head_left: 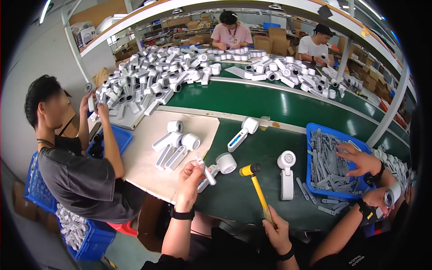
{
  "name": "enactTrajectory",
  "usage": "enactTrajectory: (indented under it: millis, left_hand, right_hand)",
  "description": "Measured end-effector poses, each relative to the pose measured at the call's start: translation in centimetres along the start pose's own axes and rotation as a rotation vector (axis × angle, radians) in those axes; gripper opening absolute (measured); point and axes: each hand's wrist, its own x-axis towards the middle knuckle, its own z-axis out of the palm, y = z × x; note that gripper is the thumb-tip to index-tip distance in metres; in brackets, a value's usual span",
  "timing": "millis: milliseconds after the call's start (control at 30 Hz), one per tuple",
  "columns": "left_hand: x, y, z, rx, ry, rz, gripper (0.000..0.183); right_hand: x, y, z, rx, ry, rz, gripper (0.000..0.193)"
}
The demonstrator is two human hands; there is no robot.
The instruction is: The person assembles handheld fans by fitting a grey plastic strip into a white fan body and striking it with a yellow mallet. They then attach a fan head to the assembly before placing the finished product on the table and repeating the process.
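My left hand (188,182) pinches a slim white strip-shaped part (207,173) upright above the bench. Just behind it a white handheld fan (226,163) lies on the green mat, partly hidden by the part and my fingers. My right hand (278,231) is wrapped round the lower handle of a hammer (257,188) with a yellow shaft and a black and yellow head, raised over the mat. To the hammer's right lies another white fan (286,177), its round grille facing up. One more fan (243,133), with a blue strip in its handle, lies farther back.
Several fans (175,144) lie on a beige sheet (137,155) at left. A blue bin (309,148) of grey strips stands at right, with loose strips (306,190) beside it. A co-worker's hands (362,162) reach in there. Another person sits at left; fans heap (153,76) behind.
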Motion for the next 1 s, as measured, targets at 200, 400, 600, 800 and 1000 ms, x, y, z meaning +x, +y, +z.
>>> enactTrajectory:
  millis: [200,400,600,800,1000]
  left_hand:
    - [-0.2,-2.3,-0.9,1.4,0.272,0.505,0.02]
    - [-0.4,-4.8,-0.6,1.623,0.313,0.59,0.028]
    - [-0.8,-4.7,0.2,1.656,0.33,0.562,0.031]
    - [-0.7,-5.0,-0.1,1.571,0.35,0.614,0.031]
    - [-1.0,-5.1,0.1,1.582,0.355,0.579,0.03]
  right_hand:
    - [0.3,-1.1,1.3,-0.019,-0.056,-0.026,0.049]
    - [-0.1,-1.3,1.6,-0.038,-0.058,0.0,0.049]
    - [0.2,-1.5,1.7,-0.065,-0.046,-0.013,0.049]
    - [0.6,-1.7,2.3,-0.069,-0.06,-0.027,0.049]
    - [0.7,-1.6,2.4,-0.058,-0.074,-0.022,0.05]
